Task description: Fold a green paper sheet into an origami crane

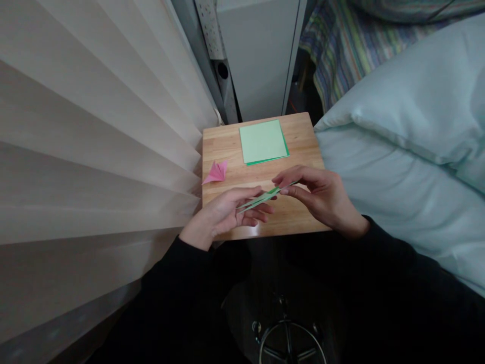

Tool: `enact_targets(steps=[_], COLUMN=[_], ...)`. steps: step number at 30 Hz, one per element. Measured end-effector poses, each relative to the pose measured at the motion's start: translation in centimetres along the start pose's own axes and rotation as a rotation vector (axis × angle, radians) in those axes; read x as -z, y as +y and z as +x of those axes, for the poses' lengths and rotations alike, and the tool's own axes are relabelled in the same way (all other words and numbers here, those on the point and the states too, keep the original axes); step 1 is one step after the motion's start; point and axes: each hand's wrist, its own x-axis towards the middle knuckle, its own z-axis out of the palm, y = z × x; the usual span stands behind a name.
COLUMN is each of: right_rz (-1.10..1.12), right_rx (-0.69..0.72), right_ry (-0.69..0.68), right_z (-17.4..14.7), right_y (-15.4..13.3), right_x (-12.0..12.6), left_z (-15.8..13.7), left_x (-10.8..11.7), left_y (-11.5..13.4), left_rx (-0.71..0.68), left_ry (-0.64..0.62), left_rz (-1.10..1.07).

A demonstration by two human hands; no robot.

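1. The right hand [318,194] is pinching one end of the layered green paper [261,200] between thumb and fingers, above the counter [303,144].
2. The left hand [229,210] is curving around the other end; whether its fingers are gripping, I cannot tell.
3. Layers are parting leftward, so light, even pressure is probably serving best, aligning edges without stray creases.
4. Beyond, a pink folded paper [217,172] and green sheets [263,141] are lying apart.

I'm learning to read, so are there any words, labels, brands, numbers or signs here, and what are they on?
There are none that I can read.
The green paper, pink folded paper, square sheets and wooden table show no writing.
The speckled strip beside the grey cabinet has small marks, too blurred to make out.
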Motion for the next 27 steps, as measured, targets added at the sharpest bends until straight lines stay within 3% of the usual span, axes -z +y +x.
enact_targets(steps=[4,10,17,21,27], right_rz=[-0.019,0.207,0.120,0.077,0.073], right_rx=[0.032,-0.164,-0.199,-0.185,-0.181], right_ry=[-0.008,0.070,0.056,0.040,0.047], right_z=[0.0,0.0,0.1,0.1,0.2], right_y=[0.1,0.2,0.5,0.6,0.6], right_x=[0.1,-0.6,-0.8,-0.7,-0.9], left_z=[0.1,0.4,0.6,0.5,0.5], left_x=[-0.6,-1.0,-0.9,-1.1,-1.6], left_y=[-0.1,-0.5,-0.9,-0.7,-0.8], left_rx=[-0.180,-0.369,-0.426,-0.413,-0.377], left_ry=[0.145,0.289,0.137,0.133,0.075], left_rz=[0.023,0.159,0.384,0.454,0.416])
